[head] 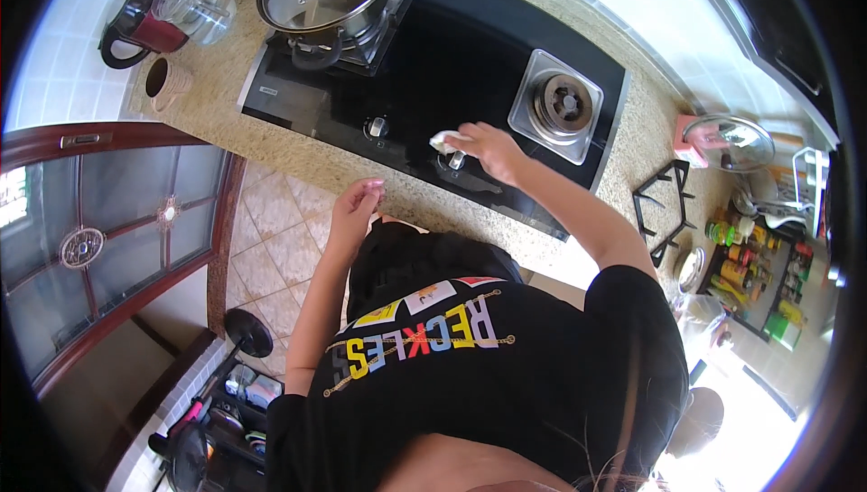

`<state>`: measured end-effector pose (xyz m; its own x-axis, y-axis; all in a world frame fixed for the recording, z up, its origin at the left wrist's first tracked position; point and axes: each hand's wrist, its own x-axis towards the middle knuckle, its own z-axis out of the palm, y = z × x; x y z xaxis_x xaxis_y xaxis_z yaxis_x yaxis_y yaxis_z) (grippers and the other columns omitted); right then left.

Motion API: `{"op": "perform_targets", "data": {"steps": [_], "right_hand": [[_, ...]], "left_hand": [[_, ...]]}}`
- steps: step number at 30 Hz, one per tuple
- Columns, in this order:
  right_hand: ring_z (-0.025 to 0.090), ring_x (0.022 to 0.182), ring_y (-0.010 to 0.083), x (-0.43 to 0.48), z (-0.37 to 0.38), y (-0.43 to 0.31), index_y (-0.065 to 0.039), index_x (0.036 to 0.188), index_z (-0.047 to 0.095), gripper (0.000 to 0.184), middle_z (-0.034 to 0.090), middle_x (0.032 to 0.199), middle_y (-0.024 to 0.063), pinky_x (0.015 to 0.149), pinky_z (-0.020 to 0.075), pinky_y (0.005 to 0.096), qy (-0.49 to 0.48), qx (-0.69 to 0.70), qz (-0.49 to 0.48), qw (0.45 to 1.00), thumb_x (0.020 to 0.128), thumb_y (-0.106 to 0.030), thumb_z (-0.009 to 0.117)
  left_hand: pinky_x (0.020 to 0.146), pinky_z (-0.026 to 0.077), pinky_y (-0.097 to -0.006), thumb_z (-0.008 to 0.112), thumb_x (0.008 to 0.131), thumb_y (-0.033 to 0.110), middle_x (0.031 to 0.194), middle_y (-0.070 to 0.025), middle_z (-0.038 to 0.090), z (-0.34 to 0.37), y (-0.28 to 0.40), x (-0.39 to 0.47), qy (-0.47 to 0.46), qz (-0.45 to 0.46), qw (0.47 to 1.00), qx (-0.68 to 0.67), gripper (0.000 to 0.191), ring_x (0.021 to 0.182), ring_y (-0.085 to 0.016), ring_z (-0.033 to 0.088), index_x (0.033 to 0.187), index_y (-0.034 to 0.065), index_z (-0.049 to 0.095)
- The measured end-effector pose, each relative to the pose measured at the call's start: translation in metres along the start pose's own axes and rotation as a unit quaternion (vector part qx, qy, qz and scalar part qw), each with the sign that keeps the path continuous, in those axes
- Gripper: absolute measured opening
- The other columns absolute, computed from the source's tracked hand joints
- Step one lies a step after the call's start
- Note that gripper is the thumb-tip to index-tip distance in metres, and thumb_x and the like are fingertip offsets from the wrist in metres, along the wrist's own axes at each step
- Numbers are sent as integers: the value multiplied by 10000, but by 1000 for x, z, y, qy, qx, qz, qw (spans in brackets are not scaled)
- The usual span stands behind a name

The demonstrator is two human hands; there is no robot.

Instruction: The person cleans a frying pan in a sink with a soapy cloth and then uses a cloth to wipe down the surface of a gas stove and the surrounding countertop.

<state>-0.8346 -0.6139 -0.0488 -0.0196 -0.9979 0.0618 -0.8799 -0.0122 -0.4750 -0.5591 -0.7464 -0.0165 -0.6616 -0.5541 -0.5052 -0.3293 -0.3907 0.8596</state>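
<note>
My right hand [491,151] is closed on a white cloth or tissue [445,142] over the black glass gas cooktop [433,79], just beside the right control knob [456,159]. My left hand [359,199] hangs in front of the counter edge with its fingers curled together; whether it holds anything is unclear. Between the hands and the pot lies the left knob [377,128]. A lidded steel pot [325,1] rests on the left burner. The right burner [567,103] has no grate over it and sits in a square metal tray.
A black pan support [664,211] lies on the granite counter to the right, near a glass lid [729,143] and a rack of spice jars [752,268]. At the left stand a mug [167,84], a red kettle [139,25] and a clear jar [196,11].
</note>
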Motion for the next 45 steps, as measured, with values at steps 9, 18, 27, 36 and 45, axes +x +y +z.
{"op": "perform_targets", "data": {"steps": [9, 18, 27, 36, 45], "right_hand": [[547, 966, 284, -144, 10, -48, -210, 1147, 590, 598, 545, 1082, 105, 821, 489, 343, 14, -6, 140, 990, 625, 81, 559], [561, 773, 303, -171, 24, 9, -56, 903, 557, 123, 513, 925, 130, 667, 475, 371, 310, -164, 508, 787, 781, -37, 550], [616, 774, 349, 23, 35, -6, -15, 1043, 433, 271, 484, 1015, 174, 636, 530, 398, 161, -65, 388, 905, 790, -28, 530], [542, 772, 168, 79, 81, -96, -113, 955, 511, 270, 490, 944, 42, 564, 510, 252, 71, -232, 137, 960, 700, -137, 595], [531, 876, 216, 34, 81, -112, -125, 1005, 528, 286, 495, 1013, 21, 739, 499, 304, 39, -112, 1, 993, 721, -118, 558]], "left_hand": [[782, 427, -260, 509, 886, 182, 958, -20, 604, -6, 0, 7, -56, 8, 997, 44, 226, 890, -121, 563, 1074, 78, 581], [730, 435, -237, 523, 886, 134, 907, -10, 597, -4, 9, 19, -92, 13, 995, 34, 191, 831, -103, 551, 1049, 53, 584], [789, 439, -263, 508, 896, 189, 961, -20, 603, -27, -7, 20, -127, 14, 991, 35, 228, 907, -126, 561, 1079, 71, 575], [784, 433, -270, 496, 892, 187, 968, -18, 598, -66, -6, 4, -66, -11, 996, 53, 238, 899, -128, 556, 1085, 70, 573], [783, 438, -269, 494, 890, 182, 966, -22, 598, -86, -10, 6, -78, -5, 994, 78, 237, 902, -130, 556, 1084, 73, 577]]}}
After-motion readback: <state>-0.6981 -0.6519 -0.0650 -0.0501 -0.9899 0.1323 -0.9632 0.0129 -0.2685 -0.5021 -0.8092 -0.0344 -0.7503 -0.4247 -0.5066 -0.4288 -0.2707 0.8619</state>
